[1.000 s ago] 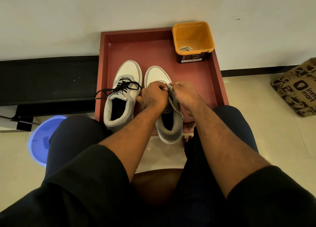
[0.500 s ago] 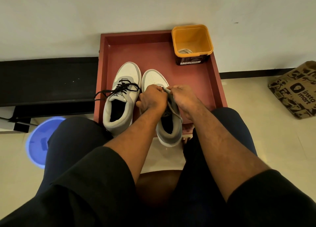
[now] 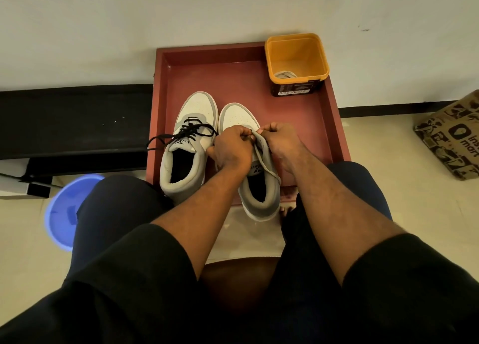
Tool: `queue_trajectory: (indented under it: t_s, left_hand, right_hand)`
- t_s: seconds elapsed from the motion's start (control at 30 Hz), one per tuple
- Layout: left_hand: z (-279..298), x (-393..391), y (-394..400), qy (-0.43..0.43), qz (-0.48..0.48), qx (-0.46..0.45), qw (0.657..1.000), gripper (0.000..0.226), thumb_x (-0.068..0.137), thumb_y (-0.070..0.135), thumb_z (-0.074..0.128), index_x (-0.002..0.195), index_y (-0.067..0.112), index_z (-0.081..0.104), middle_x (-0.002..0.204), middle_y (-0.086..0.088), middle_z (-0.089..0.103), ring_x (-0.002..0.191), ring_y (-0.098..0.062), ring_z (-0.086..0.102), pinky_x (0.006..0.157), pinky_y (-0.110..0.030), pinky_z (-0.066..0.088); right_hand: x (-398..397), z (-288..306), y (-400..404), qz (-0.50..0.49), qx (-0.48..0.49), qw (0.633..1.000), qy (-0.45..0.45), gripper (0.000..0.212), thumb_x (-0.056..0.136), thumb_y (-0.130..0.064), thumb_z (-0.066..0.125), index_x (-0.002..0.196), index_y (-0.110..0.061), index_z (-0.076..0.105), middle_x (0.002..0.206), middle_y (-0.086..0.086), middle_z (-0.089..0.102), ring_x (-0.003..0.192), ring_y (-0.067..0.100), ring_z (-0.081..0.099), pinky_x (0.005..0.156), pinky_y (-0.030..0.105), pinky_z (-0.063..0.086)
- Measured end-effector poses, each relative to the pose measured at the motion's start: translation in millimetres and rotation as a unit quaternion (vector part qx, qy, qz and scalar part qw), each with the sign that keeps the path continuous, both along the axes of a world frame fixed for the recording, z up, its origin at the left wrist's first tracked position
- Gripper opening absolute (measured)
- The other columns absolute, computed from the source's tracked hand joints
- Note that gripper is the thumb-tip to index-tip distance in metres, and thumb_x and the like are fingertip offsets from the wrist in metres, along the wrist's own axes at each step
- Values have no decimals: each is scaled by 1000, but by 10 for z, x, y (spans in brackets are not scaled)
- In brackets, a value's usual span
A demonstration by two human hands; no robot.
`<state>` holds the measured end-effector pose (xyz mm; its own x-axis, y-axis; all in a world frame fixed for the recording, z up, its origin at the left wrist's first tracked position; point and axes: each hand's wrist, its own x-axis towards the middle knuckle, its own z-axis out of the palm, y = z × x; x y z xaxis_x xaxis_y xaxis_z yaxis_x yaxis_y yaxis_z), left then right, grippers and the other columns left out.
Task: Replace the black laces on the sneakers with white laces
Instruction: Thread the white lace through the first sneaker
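**Between Two Fists, a White Lace Goes On**

Over the right sneaker (image 3: 259, 177), the left hand (image 3: 233, 152) and right hand (image 3: 281, 144) meet, each pinching the white lace (image 3: 259, 146) with curled fingers, likely to feed it through an eyelet while keeping the shoe steady. Just left of the left hand sits the other sneaker (image 3: 186, 149), black lace (image 3: 191, 132) not yet removed. Beyond the right hand, an orange tub (image 3: 296, 56) holds more white lace.

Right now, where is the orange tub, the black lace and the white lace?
orange tub (image 3: 297, 50), head view, on its inner back wall.
black lace (image 3: 193, 131), head view, on the crossings over the left sneaker's tongue.
white lace (image 3: 261, 159), head view, on the strand trailing below the hands.
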<state>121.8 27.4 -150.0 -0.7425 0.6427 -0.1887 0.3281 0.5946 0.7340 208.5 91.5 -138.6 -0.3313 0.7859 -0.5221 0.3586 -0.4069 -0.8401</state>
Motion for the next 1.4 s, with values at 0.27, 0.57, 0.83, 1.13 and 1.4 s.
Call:
queue_trajectory:
  t_s: [0.27, 0.57, 0.83, 1.13, 1.4]
  left_hand:
    - [254, 108, -244, 126, -99, -31, 987, 30, 87, 22, 55, 115, 31, 63, 112, 4, 66, 113, -25, 49, 90, -38, 26]
    - [232, 5, -262, 85, -95, 37, 991, 43, 86, 16, 61, 129, 16, 57, 128, -9, 54, 114, -27, 53, 98, -40, 44]
    - [328, -26, -363, 46, -73, 28, 996, 44, 91, 15, 55, 135, 14, 52, 133, -8, 54, 120, -22, 51, 91, -22, 36]
    - [373, -74, -394, 49, -91, 43, 994, 35, 90, 1, 46, 119, 12, 63, 123, -5, 62, 111, -22, 58, 94, -32, 47]
    - [379, -66, -450, 74, -134, 25, 988, 24, 92, 8, 51, 106, 11, 69, 128, -5, 58, 117, -19, 55, 97, -29, 45]
  right_hand:
    - [86, 377, 100, -286, -110, 894, 327, 16, 103, -12, 35, 94, -13, 48, 77, 10, 65, 66, 21, 64, 71, 37, 57]
    - [293, 363, 76, 234, 196, 933, -189, 18, 94, -23, 61, 107, -14, 68, 98, -5, 62, 91, 10, 57, 76, 23, 42]
    - [428, 595, 208, -285, -94, 845, 443, 13, 95, -11, 51, 95, -4, 62, 95, 12, 71, 92, 26, 69, 93, 37, 53]
    - [465, 517, 299, -338, 1, 902, 268, 26, 87, -18, 69, 97, -17, 45, 64, 0, 48, 44, 9, 36, 40, 22, 28]
    - [333, 336, 58, 133, 225, 936, -235, 60, 86, -25, 68, 141, -21, 44, 147, 2, 35, 128, 23, 45, 105, 42, 42]
